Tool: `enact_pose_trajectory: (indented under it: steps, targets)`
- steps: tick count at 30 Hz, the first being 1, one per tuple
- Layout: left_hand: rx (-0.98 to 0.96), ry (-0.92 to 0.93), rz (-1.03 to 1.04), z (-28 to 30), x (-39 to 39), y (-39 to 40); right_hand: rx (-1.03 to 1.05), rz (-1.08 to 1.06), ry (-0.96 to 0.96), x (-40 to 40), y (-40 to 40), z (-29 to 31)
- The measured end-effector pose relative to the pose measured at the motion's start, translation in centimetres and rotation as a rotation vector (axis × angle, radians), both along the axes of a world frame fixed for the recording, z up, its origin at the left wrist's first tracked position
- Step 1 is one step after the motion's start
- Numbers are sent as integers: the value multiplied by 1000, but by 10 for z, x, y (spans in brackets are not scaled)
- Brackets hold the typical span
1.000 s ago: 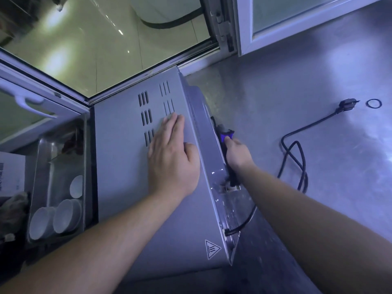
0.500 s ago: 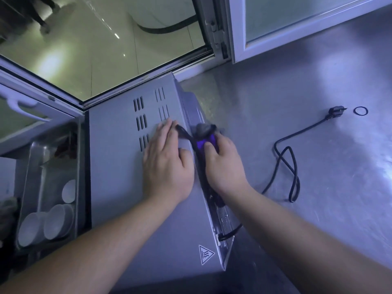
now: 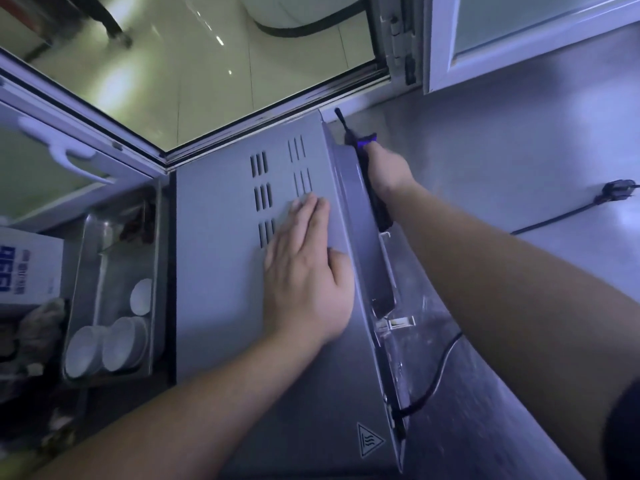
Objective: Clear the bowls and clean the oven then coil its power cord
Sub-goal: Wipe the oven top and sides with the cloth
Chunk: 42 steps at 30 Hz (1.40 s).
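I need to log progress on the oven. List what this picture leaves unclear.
- Head view: the right hand hides how it grips the brush.
- The oven front faces away.
- The power cord passes under the forearm.
- The plug is cut off at the right edge.

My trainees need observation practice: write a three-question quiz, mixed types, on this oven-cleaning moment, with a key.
1. True or false: the left hand lies flat on the oven top.
2. What does the right hand grip? A) the plug B) a dark brush C) a bowl
3. Where do the white bowls sit?

Key
1. True.
2. B; it lies along the oven's right-hand edge.
3. In the metal tray left of the oven. The plug lies loose on the steel counter.
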<state>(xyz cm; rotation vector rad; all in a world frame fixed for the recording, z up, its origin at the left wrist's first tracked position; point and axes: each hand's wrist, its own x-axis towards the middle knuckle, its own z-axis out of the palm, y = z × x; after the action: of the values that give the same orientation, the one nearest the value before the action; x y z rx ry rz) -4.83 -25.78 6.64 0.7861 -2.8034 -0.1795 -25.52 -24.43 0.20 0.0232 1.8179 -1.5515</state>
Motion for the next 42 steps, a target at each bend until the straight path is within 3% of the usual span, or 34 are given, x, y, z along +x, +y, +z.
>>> enact_pose_trajectory:
  steps: [10, 20, 32, 37, 40, 42]
  targets:
    - [-9, -12, -1, -1, -1, -1, 47, -29, -3, 70, 57, -17]
    - [15, -12, 10, 1, -2, 0, 97, -58, -22, 142, 114, 3]
    - [189, -36, -21, 10, 0, -5, 464, 110, 202, 182, 124, 50]
    - [401, -114, -71, 21, -3, -25, 540, 29, 330, 197, 120, 61]
    - [623, -105, -174, 38, -1, -44, 624, -61, 512, 216, 116, 74]
    - [629, -110, -272, 46, 12, -61, 730, -99, 640, 231, 113, 81]
